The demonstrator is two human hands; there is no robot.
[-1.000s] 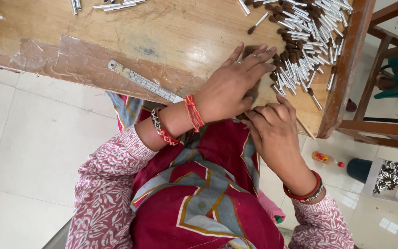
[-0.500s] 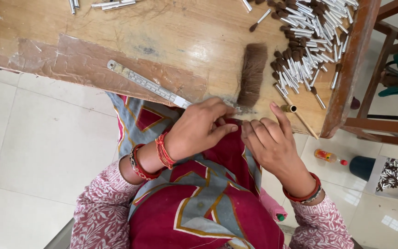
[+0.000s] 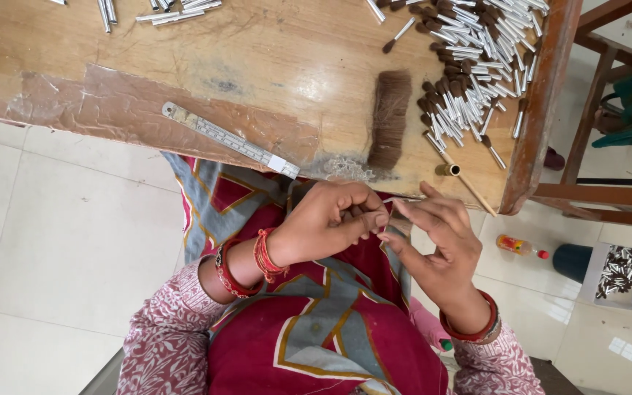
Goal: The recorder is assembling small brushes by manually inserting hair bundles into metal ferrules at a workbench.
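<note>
Change since earlier frames: both hands drawn back off the worktop [image 3: 184,66] toward the lap; brown hair bundle [image 3: 389,117] left lying uncovered on the wood.
Left hand [image 3: 323,223]: below the worktop's near edge, over the patterned red garment [image 3: 316,322]; fingers curled inward, thumb and forefinger tips pressed together at 3 o'clock of the hand.
Left grip: nearly closed, pinched on a thin pale strand [image 3: 393,199]; strand too fine to identify further.
Right hand [image 3: 433,245]: at 3 o'clock of the left hand, just beside it; palm turned toward the left hand.
Right grip: fingers spread and loosely extended, fingertips meeting the left fingertips at the strand; firm hold on it not discernible.
Brown hair bundle: upright on the worktop, at 12 o'clock of the hands, apart from both.
Metal ruler [image 3: 228,139]: flat and slanted on the worktop, at 10 o'clock of the left hand.
Pile of small brushes [image 3: 477,66]: silver ferrules with dark tips, at 1 o'clock of the hands, just beside the bundle.
Wooden stick [image 3: 469,186]: near the worktop's corner, at 12 o'clock of the right hand.
Bangles [image 3: 265,256]: red, on the left wrist.
</note>
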